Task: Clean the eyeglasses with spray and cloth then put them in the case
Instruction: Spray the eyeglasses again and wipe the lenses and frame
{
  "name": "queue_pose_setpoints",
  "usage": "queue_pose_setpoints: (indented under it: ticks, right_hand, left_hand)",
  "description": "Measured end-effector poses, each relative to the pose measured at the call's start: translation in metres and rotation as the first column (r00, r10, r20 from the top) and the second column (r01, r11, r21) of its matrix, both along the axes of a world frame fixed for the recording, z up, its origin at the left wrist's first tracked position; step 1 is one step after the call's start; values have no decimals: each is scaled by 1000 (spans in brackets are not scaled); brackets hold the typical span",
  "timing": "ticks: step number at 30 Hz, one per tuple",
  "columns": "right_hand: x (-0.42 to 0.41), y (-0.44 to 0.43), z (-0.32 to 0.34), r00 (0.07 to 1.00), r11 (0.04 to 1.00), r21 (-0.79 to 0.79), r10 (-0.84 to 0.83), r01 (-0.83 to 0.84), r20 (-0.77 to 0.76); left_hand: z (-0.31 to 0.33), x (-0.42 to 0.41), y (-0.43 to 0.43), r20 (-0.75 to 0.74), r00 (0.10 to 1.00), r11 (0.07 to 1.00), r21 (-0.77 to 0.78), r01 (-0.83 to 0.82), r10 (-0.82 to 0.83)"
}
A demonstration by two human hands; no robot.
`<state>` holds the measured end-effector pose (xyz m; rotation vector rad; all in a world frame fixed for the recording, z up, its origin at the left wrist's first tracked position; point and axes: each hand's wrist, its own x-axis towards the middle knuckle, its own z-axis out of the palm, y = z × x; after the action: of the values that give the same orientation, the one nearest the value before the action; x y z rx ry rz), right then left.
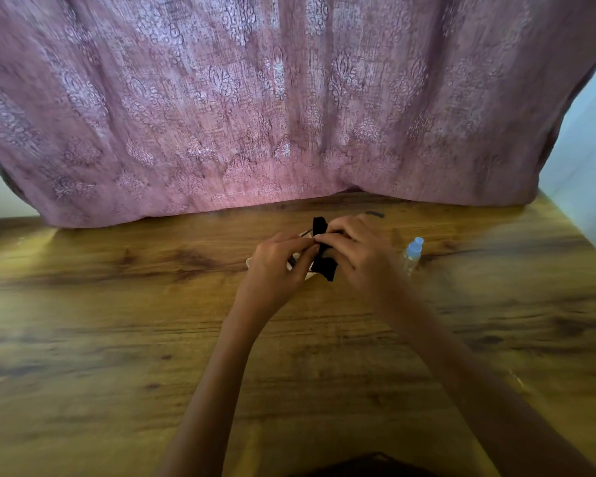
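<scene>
Both hands meet over the middle of the wooden table point(117, 339). My left hand point(276, 261) pinches the thin-framed eyeglasses point(305, 233), which are mostly hidden behind the fingers. My right hand point(355, 249) is closed on a black cloth point(324, 263) that wraps over the glasses and hangs down below the fingers. One dark temple tip point(375, 213) sticks out beyond my right hand. A white case point(308, 275) lies on the table under my left hand, only its edges showing. A small clear spray bottle point(412, 254) with a blue cap stands just right of my right hand.
A pink patterned curtain point(289, 105) hangs along the table's far edge, close behind the hands. A pale wall point(589, 160) borders the table on the right. A dark object point(369, 466) shows at the bottom edge near me.
</scene>
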<state>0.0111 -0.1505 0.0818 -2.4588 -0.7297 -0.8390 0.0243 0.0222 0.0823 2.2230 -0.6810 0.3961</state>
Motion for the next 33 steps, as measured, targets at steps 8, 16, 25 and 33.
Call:
queue_pose_setpoints:
  ticks: [8,16,25,33]
  right_hand:
    - [15,-10,0,996,997,-70,23,-17,91]
    - [24,-23,-5,996,995,-56,-75,78,48]
    - [30,-42,-3,955,939,188,-295,287,15]
    - [31,-39,-6,925,876,304,-373,375,-68]
  left_hand:
    - [2,-1,1,38,999,999,34,-20,18]
    - [7,-4,5,16,999,999,-34,-36,37]
    - [13,-9,11,23,999,995,-90,-34,36]
    - [16,-10,8,80,993,991,-112,-72,82]
